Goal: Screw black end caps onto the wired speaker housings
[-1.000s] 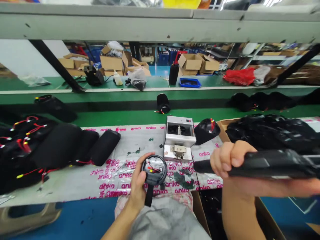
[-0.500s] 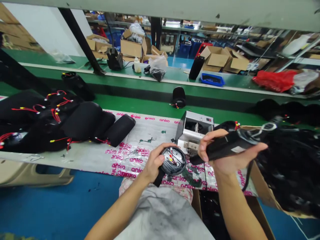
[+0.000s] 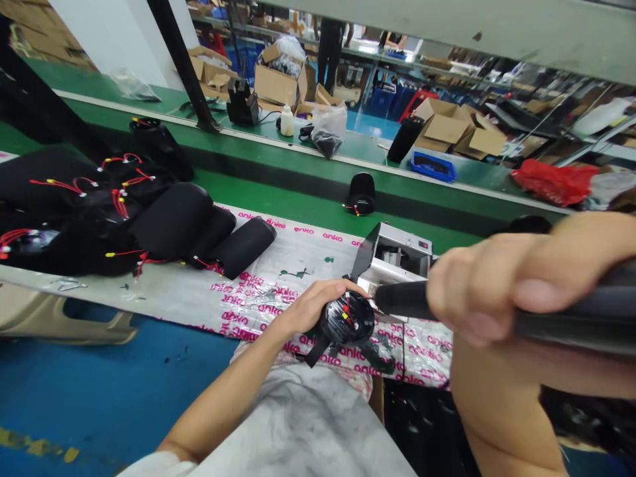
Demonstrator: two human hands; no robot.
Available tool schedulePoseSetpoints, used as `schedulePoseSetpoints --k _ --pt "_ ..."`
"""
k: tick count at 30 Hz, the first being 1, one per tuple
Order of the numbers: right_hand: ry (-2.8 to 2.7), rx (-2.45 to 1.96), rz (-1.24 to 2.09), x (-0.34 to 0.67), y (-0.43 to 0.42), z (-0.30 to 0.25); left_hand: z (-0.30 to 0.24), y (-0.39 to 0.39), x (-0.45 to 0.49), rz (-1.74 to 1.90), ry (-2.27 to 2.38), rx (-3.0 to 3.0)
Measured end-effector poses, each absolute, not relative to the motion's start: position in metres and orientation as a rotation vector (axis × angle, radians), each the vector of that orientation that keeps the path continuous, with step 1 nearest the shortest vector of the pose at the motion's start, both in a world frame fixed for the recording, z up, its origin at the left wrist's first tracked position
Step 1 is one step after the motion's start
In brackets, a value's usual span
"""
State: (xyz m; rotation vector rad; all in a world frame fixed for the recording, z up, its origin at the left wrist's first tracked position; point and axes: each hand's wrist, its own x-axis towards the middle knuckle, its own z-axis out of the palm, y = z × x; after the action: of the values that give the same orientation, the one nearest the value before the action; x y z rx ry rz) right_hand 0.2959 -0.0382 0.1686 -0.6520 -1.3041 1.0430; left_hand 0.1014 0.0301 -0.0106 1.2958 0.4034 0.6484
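1. The person's left hand [image 3: 315, 308] is closing around a round black end cap [image 3: 346, 319], with the fingers curling over its upper edge. Red and yellow wires [image 3: 348, 315] are sticking out of the cap's face, and a short black strap [image 3: 316, 351] is hanging from its lower left side.
2. The right hand [image 3: 489, 281] is wrapping tightly around a black cylindrical housing [image 3: 576, 311], which is lying almost level and running out past the right edge of the frame. Its narrower end [image 3: 400, 299] is pointing left and reaching just beside the end cap; the view does not show whether they are touching.
3. A silver benchtop machine [image 3: 397, 258] is standing directly behind both pieces, with a black flap [image 3: 360, 252] angling up from its left side.
4. An anko-printed plastic sheet [image 3: 258, 295] is covering the bench beneath the hands, and a grey apron [image 3: 298, 424] is draping over the person's lap at bottom centre.
5. A heap of black housings with red wires [image 3: 84, 212] is lying at the left of the sheet, with a plain black cylinder [image 3: 243, 246] resting at its right end.
6. A short black cylinder [image 3: 361, 193] is standing on the green bench at centre, while cardboard boxes [image 3: 281, 86], a blue tray [image 3: 434, 167] and a red bag [image 3: 555, 183] are sitting along the upper part of the frame.
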Motion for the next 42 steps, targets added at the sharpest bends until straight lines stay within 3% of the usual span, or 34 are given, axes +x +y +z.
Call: schedulePoseSetpoints --k 6,42 --pt "-1.480 -0.434 1.144 0.276 -0.010 0.151 -0.005 0.026 0.102 0.677 0.511 1.358" --pt "-1.326 -0.464 1.291 0.254 0.009 0.130 -0.004 0.020 0.101 0.758 0.541 1.401"
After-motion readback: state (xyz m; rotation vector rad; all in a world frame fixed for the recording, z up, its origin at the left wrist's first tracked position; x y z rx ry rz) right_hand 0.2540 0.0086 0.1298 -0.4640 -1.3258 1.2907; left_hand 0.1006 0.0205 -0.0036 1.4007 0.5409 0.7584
